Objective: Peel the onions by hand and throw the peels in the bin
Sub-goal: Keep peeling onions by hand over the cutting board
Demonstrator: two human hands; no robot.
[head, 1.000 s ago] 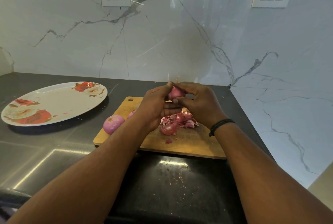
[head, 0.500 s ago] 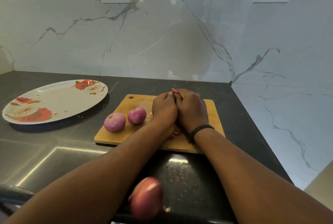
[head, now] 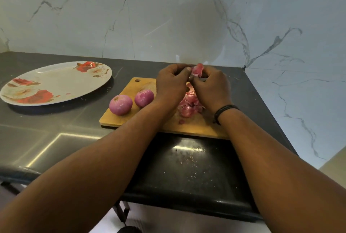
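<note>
I've got both hands up over the far side of the board (head: 119,120), working tog. on one bit of pink peel (head: 197,69). Left hand (head: 171,84) has fingers curled, thumb tip pressing the peel's near edge; right hand (head: 211,86) pinches it from the other side, fingers bent round it. Can't tell if an onion sits behind the peel or it's loose skin only, knuckles hide that. Held up off the board prob. so the skin tears free w/o dragging. Directly under the right hand lies the peel heap (head: 189,104), dropped in one spot, I'd say so it scoops up in one go for the bin. Bin not in view. Left of the left hand, two peeled onions (head: 120,104) rest side by side on the board, kept apart from the scraps. Further left on the worktop (head: 37,139), a flowered plate (head: 56,83), nothing on it that I can see, likely for the cleaned onions.
</note>
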